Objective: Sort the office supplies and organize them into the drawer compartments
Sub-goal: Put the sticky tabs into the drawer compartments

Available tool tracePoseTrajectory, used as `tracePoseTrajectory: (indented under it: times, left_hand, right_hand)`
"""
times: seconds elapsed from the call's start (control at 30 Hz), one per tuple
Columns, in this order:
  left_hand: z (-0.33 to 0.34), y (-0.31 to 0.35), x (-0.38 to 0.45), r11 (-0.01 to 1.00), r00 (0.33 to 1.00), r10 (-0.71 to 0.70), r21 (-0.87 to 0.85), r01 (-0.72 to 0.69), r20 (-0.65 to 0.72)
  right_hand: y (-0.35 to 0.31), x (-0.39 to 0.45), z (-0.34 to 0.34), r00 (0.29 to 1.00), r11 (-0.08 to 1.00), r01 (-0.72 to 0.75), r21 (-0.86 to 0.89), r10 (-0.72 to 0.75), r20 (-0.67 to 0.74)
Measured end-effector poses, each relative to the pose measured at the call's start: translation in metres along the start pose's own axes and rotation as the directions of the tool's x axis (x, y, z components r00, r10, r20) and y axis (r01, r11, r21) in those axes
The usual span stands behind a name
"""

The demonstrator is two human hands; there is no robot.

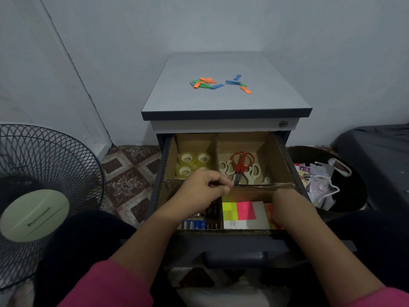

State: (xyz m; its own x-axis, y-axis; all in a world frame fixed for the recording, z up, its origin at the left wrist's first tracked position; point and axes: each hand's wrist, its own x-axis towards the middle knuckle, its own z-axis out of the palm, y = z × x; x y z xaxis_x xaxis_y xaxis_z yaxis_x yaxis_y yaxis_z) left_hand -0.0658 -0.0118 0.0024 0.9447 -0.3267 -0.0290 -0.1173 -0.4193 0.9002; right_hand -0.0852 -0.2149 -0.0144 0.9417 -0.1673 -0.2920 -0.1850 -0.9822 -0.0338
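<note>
The open drawer (285, 151) holds a cardboard insert with compartments. Clear tape rolls (194, 162) lie back left, and red and white scissors (242, 162) back right. Batteries (195, 223) fill the front left, and yellow, pink and white sticky notes (240, 210) the front right. My left hand (205, 189) hovers over the divider crossing with its fingers curled, and I see nothing in it. My right hand (285, 204) reaches down into the sticky-note compartment beside an orange pad (270, 214), with its fingers hidden. Small orange, green and blue tabs (205, 83) lie scattered on the cabinet top (221, 103).
A standing fan (37, 196) is close on the left, over a tiled floor. A black bin (352, 189) with packaging scraps stands to the right of the drawer. The walls meet in a corner right behind the cabinet. The drawer handle (234, 258) is near my lap.
</note>
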Motion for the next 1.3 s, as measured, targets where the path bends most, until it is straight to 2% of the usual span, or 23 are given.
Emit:
tracePoseTrajectory:
  times: [0.33, 0.63, 1.07, 1.3]
  left_hand:
    - [0.0, 0.001, -0.001, 1.0, 1.0, -0.003, 0.0, 0.003, 0.003]
    - [-0.001, 0.003, -0.002, 1.0, 1.0, -0.018, 0.014, 0.018, 0.006]
    - [-0.002, 0.004, -0.001, 0.999, 1.0, -0.024, 0.031, 0.024, 0.009]
    - [-0.002, 0.003, -0.002, 0.999, 1.0, -0.011, 0.037, 0.011, 0.008]
  right_hand:
    - [0.0, 0.004, 0.004, 1.0, 0.997, -0.021, 0.072, 0.02, 0.013]
    - [-0.002, 0.0, 0.005, 0.999, 0.997, -0.007, 0.077, 0.011, -0.051]
    - [0.001, 0.002, -0.003, 0.997, 0.991, -0.056, 0.123, 0.061, -0.036]
    - [0.005, 0.001, -0.015, 0.995, 0.988, -0.098, 0.118, 0.095, 0.034]
